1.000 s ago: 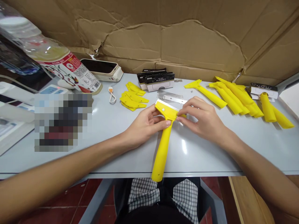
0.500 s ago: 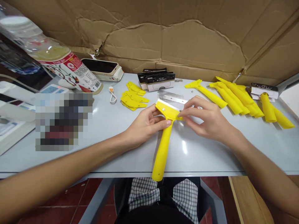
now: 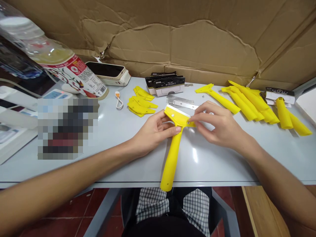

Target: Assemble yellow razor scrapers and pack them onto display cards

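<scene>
The left hand (image 3: pixel 154 133) grasped the scraper (image 3: pixel 174 148) above the table (image 3: pixel 138 168), close to its front edge. The right hand (image 3: pixel 214 124) was loosely bent beside the screw (image 3: pixel 188 122); I could not tell if it touched. I judged that the scraper needed steady holding, with both hands clear of the blade (image 3: pixel 178 111). Toward the far left corner, the bottle (image 3: pixel 74 72) contained yellowish liquid; the boxes (image 3: pixel 170 89) hid their contents.
</scene>
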The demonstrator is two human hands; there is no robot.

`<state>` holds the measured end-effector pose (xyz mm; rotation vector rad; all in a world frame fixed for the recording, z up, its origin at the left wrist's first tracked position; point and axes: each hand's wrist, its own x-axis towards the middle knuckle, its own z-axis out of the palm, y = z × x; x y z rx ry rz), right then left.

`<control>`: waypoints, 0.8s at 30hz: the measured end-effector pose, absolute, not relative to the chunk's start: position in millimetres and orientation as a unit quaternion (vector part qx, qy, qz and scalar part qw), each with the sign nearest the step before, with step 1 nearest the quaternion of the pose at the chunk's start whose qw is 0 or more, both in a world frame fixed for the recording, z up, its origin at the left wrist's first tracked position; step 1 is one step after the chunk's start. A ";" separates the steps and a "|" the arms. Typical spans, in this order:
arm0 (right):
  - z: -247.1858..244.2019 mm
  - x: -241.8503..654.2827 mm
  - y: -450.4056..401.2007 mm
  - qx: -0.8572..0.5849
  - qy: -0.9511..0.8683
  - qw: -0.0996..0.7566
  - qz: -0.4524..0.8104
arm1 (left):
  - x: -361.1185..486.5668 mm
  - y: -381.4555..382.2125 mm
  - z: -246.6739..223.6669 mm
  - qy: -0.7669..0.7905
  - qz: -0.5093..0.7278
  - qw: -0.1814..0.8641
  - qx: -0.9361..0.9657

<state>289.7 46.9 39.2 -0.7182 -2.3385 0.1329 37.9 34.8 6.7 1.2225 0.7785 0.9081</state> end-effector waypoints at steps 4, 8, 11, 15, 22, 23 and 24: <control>45.3 284.0 42.1 -0.384 -0.813 0.364 0.244 | 36.9 35.2 7.9 0.344 0.406 0.659 0.532; 45.4 278.8 41.5 -0.432 -0.683 0.351 0.474 | 36.9 34.4 8.9 0.349 0.401 0.671 0.517; 42.2 275.6 42.5 -0.459 -0.638 0.358 0.505 | 37.2 33.4 11.5 0.406 0.408 0.659 0.484; 38.1 272.2 42.7 -0.484 -0.599 0.399 0.499 | 34.9 31.0 20.4 0.484 0.406 0.565 0.531; 32.8 267.2 40.3 -0.462 -0.554 0.425 0.547 | 29.9 19.5 29.8 0.451 0.287 0.330 0.778; 32.3 266.7 39.7 -0.459 -0.557 0.421 0.549 | 29.7 18.8 28.9 0.438 0.281 0.305 0.798; 32.1 266.3 39.0 -0.458 -0.560 0.417 0.550 | 29.5 18.5 27.6 0.427 0.277 0.287 0.811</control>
